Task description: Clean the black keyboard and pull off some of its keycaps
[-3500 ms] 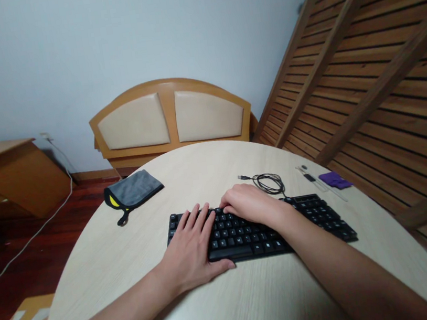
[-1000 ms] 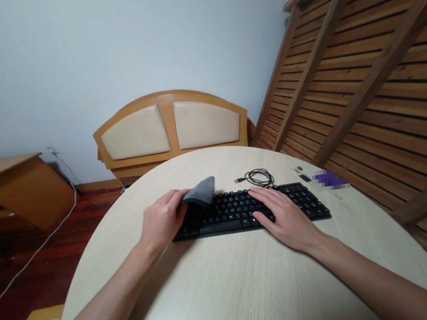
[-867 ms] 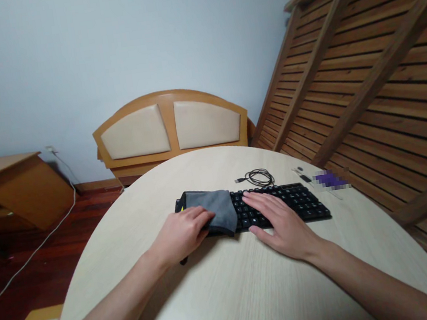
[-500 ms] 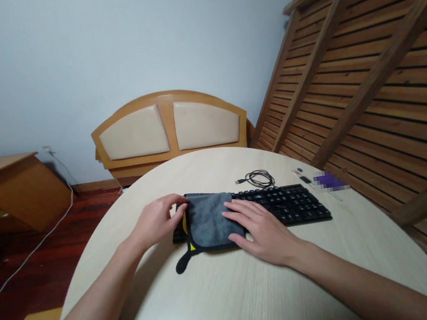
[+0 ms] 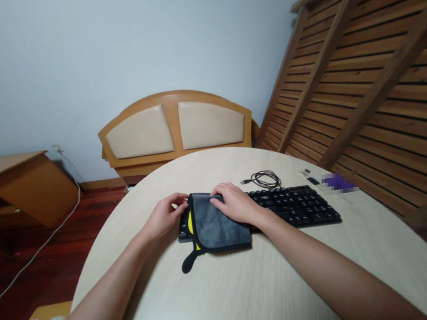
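Note:
A folded grey cleaning cloth [image 5: 217, 228] with black edging, a yellow inner side and a black loop lies across the left part of a black keyboard [image 5: 297, 206]. My left hand [image 5: 167, 213] pinches the cloth's far left corner between thumb and fingers. On top of the cloth, near its far edge, rests my right hand [image 5: 235, 202], thumb apart from the fingers; some fingertips are hidden. Behind the keyboard sits a coiled black cable [image 5: 266, 179] with a USB plug.
Small slim items [image 5: 312, 180] and a blurred-out purple thing [image 5: 339, 182] lie at the right of the round pale table [image 5: 234, 305]. A wooden headboard [image 5: 175, 128] stands behind it. Wooden slats [image 5: 365, 85] lean on the right; a desk [image 5: 23, 192] is at left.
My right hand has slid from the cloth's right side to its far edge. The left hand keeps hold of the corner. The whole view has shifted slightly.

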### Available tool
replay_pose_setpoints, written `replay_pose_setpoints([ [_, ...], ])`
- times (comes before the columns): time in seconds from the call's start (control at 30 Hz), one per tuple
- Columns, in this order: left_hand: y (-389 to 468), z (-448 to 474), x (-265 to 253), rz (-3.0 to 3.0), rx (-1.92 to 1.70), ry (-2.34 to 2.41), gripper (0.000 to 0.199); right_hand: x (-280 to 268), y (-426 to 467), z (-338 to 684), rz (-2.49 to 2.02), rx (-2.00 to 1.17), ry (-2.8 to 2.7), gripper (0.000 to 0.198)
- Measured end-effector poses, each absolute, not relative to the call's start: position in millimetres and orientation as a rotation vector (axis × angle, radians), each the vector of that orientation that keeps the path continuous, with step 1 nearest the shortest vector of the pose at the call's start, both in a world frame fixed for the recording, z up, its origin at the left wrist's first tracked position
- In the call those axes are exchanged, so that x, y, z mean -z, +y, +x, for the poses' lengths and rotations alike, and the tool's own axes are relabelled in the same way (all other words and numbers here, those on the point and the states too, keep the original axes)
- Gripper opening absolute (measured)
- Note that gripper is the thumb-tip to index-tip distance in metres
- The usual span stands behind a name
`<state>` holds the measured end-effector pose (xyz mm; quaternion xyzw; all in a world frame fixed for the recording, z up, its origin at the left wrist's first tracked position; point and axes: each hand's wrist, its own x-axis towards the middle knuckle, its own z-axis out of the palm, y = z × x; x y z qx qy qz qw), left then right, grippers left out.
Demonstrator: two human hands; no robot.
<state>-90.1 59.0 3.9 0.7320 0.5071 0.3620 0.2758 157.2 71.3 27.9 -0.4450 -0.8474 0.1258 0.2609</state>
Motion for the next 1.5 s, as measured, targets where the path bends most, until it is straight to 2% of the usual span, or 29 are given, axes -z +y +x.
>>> replay_pose_setpoints([
  [0.23,57,-94,-13,1.697,-0.866,1.281,0.051,-31,74,158,-1.183,-0.452,-2.11,0.013],
  [0.37,52,-93,-22,1.652,-0.801,1.306,0.053,-24,69,151,-1.176,-0.222,-2.24,0.02],
  [0.5,50,-89,-27,1.679,-0.817,1.342,0.05,-32,50,142,-1.181,-0.066,-2.338,0.012],
  [0.7,51,-86,-22,1.565,-0.818,1.404,0.059,-46,9,124,-1.294,-0.142,-2.568,0.066],
  [0.77,49,-84,-23,1.497,-0.816,1.449,0.06,-44,1,119,-1.358,-0.104,-2.597,0.07],
  [0.87,46,-81,-26,1.43,-0.793,1.453,0.054,-40,-1,115,-1.399,-0.049,-2.569,0.054],
  [1.0,44,-83,-29,1.416,-0.783,1.394,0.04,-42,0,117,-1.381,0.037,-2.551,0.022],
  [1.07,44,-87,-29,1.411,-0.796,1.389,0.036,-44,-1,120,-1.331,0.05,-2.59,0.015],
  [1.2,45,-93,-27,1.427,-0.81,1.368,0.036,-40,-7,127,-1.215,0.068,-2.635,0.026],
  [1.37,49,-94,-19,1.502,-0.84,1.345,0.039,-30,-12,129,-1.136,0.24,-2.657,0.009],
  [1.5,57,-90,-8,1.625,-0.963,1.369,0.038,-33,-11,139,-1.145,0.111,-2.636,0.016],
])
